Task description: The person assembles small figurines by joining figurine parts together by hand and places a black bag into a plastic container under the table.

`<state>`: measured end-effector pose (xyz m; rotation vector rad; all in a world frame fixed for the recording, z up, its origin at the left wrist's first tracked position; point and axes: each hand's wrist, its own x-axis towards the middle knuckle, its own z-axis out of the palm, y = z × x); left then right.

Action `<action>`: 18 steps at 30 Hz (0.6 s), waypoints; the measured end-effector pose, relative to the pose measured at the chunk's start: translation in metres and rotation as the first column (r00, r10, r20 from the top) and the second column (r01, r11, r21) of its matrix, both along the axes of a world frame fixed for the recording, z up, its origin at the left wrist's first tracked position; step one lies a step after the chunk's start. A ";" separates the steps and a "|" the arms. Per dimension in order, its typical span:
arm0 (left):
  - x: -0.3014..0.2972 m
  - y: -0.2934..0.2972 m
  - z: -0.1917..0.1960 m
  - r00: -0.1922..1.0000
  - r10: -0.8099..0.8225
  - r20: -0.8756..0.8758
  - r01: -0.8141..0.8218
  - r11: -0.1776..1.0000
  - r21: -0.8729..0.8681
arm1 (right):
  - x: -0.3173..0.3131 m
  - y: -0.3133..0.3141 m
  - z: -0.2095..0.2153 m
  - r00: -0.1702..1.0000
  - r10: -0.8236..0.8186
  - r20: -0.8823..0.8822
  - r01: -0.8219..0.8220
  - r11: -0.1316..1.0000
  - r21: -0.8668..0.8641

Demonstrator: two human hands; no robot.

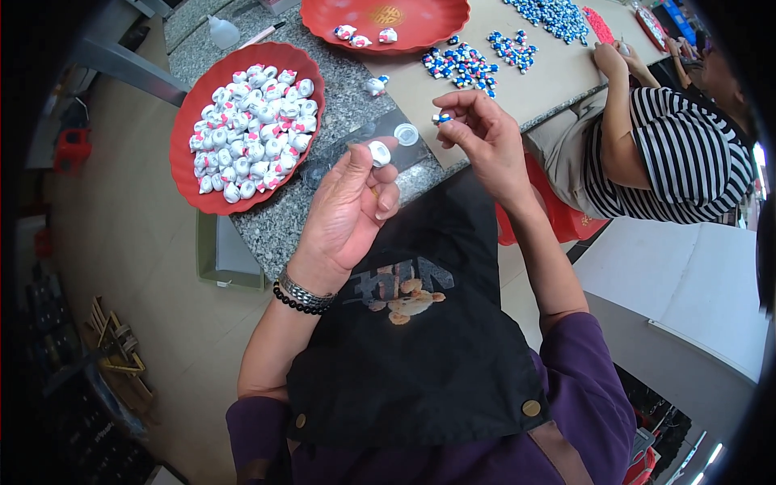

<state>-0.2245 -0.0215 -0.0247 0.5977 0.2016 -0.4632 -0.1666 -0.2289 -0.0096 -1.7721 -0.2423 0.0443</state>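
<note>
White round cap (pixel 379 153) sits pinched at left hand (pixel 349 212) fingertips — right hand (pixel 483 137) pinches a blue-white bead (pixel 441 118).

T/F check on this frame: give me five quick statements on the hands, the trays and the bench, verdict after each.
1. The left hand pinches a small white piece. True.
2. The right hand is empty. False: it holds a tiny blue and white piece at its fingertips.
3. The near red tray is heaped with white figurines. True.
4. The far red tray is full to the brim. False: only three pieces lie in it.
5. A co-worker in a striped shirt sits at the person's right. True.
</note>
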 end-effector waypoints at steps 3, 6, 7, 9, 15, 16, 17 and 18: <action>0.001 0.002 0.000 1.000 0.023 0.008 -0.024 0.998 0.061 | 0.008 0.000 0.001 0.910 0.118 0.397 0.028 0.939 -0.344; 0.002 0.004 0.000 0.999 0.032 0.023 -0.034 0.994 0.099 | 0.013 0.004 0.001 0.813 0.280 0.510 0.029 0.856 -0.517; 0.002 0.004 0.000 0.999 0.038 0.023 -0.040 0.994 0.106 | 0.014 0.006 0.001 0.805 0.312 0.505 0.019 0.837 -0.547; 0.002 0.005 0.000 0.999 0.048 0.026 -0.050 0.992 0.119 | 0.015 0.009 0.002 0.787 0.385 0.482 0.008 0.775 -0.631; 0.002 0.006 0.001 0.996 0.080 0.046 -0.086 0.985 0.152 | 0.017 0.020 0.009 0.697 0.564 0.444 0.036 0.590 -0.807; 0.002 0.006 0.001 0.996 0.083 0.044 -0.089 0.984 0.157 | 0.017 0.022 0.010 0.695 0.582 0.422 0.033 0.561 -0.827; 0.002 0.006 0.001 0.995 0.088 0.046 -0.094 0.983 0.156 | 0.016 0.023 0.010 0.679 0.589 0.438 0.041 0.565 -0.824; 0.002 0.006 0.001 0.994 0.093 0.049 -0.099 0.983 0.155 | 0.015 0.024 0.010 0.668 0.598 0.443 0.049 0.559 -0.828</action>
